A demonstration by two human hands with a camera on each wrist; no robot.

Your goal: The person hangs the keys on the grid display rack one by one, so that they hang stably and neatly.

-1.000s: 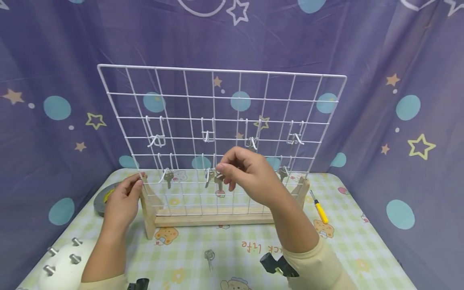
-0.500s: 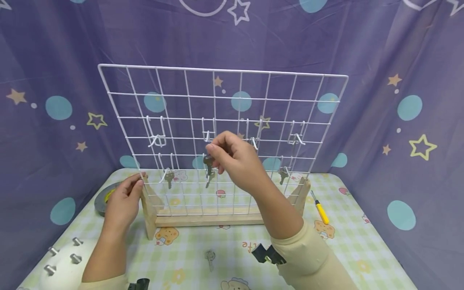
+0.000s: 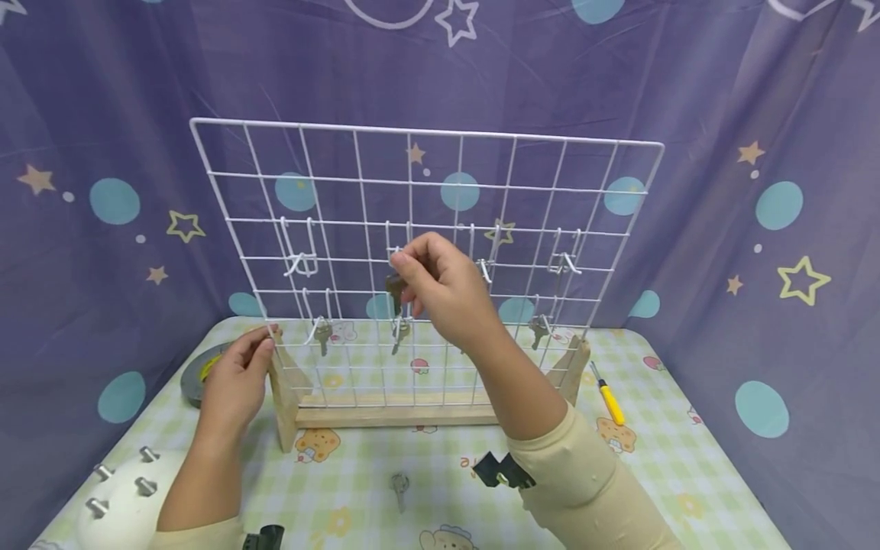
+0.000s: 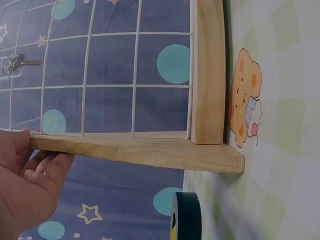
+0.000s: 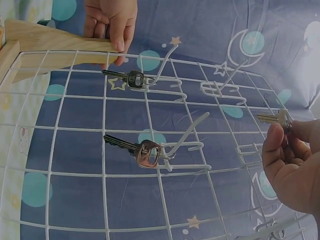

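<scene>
My right hand [image 3: 450,294] pinches a key [image 5: 274,118] between thumb and fingertips, in front of the white wire grid [image 3: 426,133]. Its fingertips are right by the upper-row hook second from the left and partly cover it; the key points down in the head view. My left hand [image 3: 237,378] grips the left side piece of the wooden stand [image 3: 399,415], thumb on one face and fingers on the other. Keys hang on lower-row hooks, among them a left one [image 3: 323,336], a middle one [image 5: 147,153] and a right one [image 3: 539,334].
A loose key [image 3: 400,489] lies on the checked tablecloth before the stand. Right of the stand is a yellow-handled screwdriver [image 3: 608,399]. At left sit a round grey object [image 3: 195,374] and a white dome [image 3: 131,504] with several metal pegs. A purple curtain [image 3: 687,305] hangs behind.
My right hand has risen and shifted a little left with the key, from the lower hooks to the upper row. My left hand stays on the stand.
</scene>
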